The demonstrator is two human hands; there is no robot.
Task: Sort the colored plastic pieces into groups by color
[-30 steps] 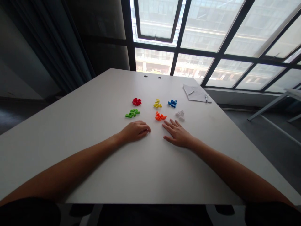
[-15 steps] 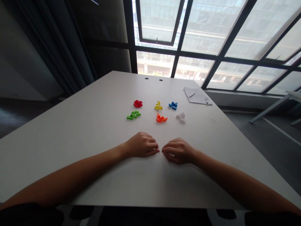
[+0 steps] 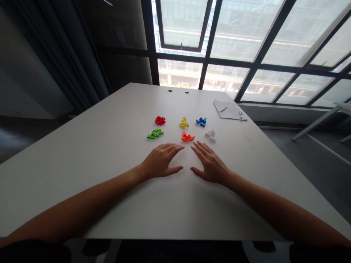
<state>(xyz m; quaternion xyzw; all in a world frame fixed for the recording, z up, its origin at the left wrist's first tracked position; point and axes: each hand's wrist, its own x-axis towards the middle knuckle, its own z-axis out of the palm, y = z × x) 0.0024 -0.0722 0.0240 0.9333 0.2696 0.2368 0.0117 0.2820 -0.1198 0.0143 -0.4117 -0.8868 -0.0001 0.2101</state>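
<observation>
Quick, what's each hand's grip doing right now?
Left hand: open, fingers spread, palm down, holding nothing.
Right hand: open, fingers spread, palm down, holding nothing.

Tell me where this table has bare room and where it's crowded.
Free: the broad patch of white table left of the left hand and green bricks; and the patch right of the right hand and white bricks, below the paper sheet. Crowded: the middle, where red bricks, yellow bricks, blue bricks and orange bricks sit close.
</observation>
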